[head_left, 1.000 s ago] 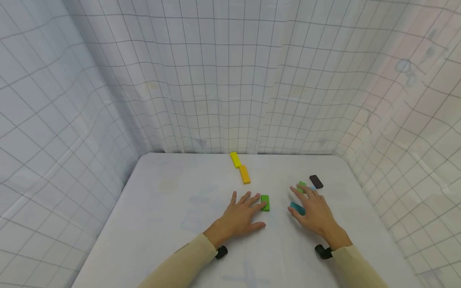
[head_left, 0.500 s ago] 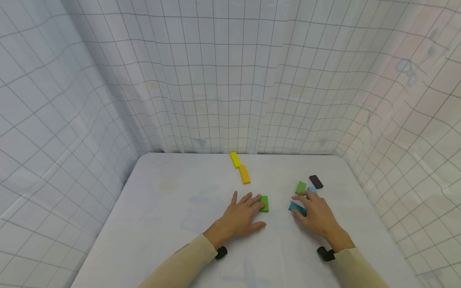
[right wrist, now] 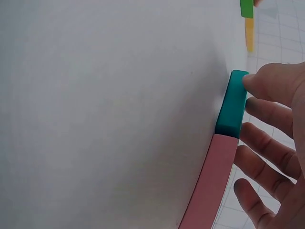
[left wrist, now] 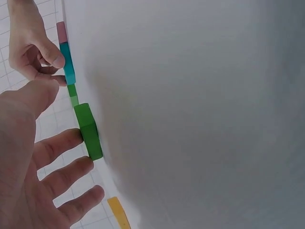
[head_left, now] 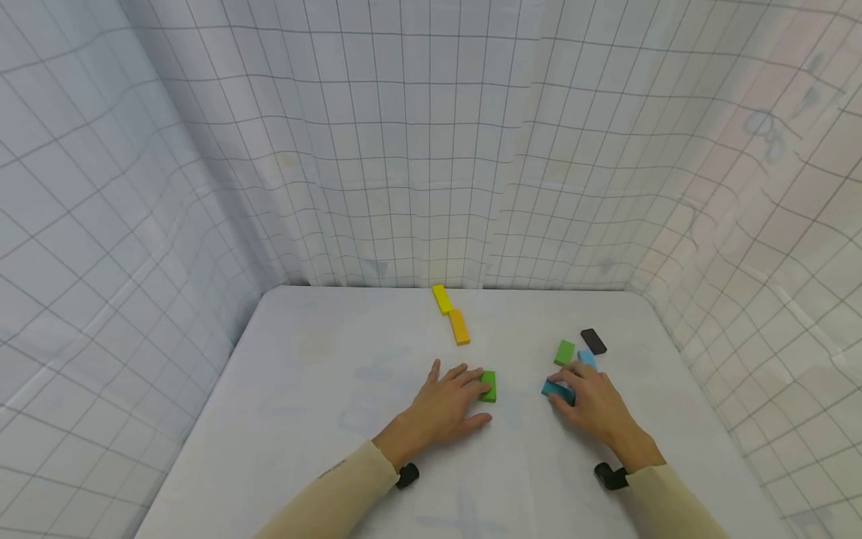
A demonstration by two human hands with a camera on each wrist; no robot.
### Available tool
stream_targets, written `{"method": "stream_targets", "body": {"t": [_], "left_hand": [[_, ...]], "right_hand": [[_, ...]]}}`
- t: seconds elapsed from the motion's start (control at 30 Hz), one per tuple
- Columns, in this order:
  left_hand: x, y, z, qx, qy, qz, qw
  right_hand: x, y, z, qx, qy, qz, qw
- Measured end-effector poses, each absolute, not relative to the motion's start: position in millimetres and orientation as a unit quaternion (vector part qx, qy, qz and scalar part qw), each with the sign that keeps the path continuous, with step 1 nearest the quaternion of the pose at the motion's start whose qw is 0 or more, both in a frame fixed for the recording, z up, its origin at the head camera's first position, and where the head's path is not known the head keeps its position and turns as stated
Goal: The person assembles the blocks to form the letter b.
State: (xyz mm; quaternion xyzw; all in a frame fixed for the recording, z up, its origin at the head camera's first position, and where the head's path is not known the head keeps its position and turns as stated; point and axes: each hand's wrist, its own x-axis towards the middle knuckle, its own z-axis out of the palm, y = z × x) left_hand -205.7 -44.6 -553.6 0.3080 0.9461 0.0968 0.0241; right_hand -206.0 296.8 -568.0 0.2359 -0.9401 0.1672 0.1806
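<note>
My left hand (head_left: 438,412) lies palm down with its fingers spread. Its outstretched fingers touch the left side of a green block (head_left: 490,388), which also shows against the fingertips in the left wrist view. To the right, my right hand (head_left: 595,408) pinches a teal block (head_left: 555,389) between thumb and fingers at the table surface. In the right wrist view the thumb rests at one end of the teal block (right wrist: 232,102). A pink block (right wrist: 209,181) adjoins its other end, close to the remaining fingers; in the head view the right hand hides it.
Beyond the right hand lie a lighter green block (head_left: 564,352), a light blue block (head_left: 587,358) and a dark brown block (head_left: 594,341). Toward the back, a yellow block (head_left: 441,299) and an orange block (head_left: 459,328) meet at their ends. Gridded white curtains (head_left: 451,150) surround the white table (head_left: 323,374).
The left hand has slid the green block slightly left and toward me. The right hand's spread fingers have drawn in around the teal block, uncovering the lighter green and light blue blocks.
</note>
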Motion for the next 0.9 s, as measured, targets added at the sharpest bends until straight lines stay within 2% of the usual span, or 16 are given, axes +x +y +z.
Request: {"method": "stream_targets", "body": {"t": [0.33,0.9], "left_hand": [[-201,-56,-555,0.293,0.95,0.103,0.017],[-191,-85,-550,0.267,0.952,0.152,0.0]], "right_hand": [[-206,298,-567,0.22,-0.948,0.172,0.152],[-206,297,-565,0.215,-0.952,0.17,0.135]]}}
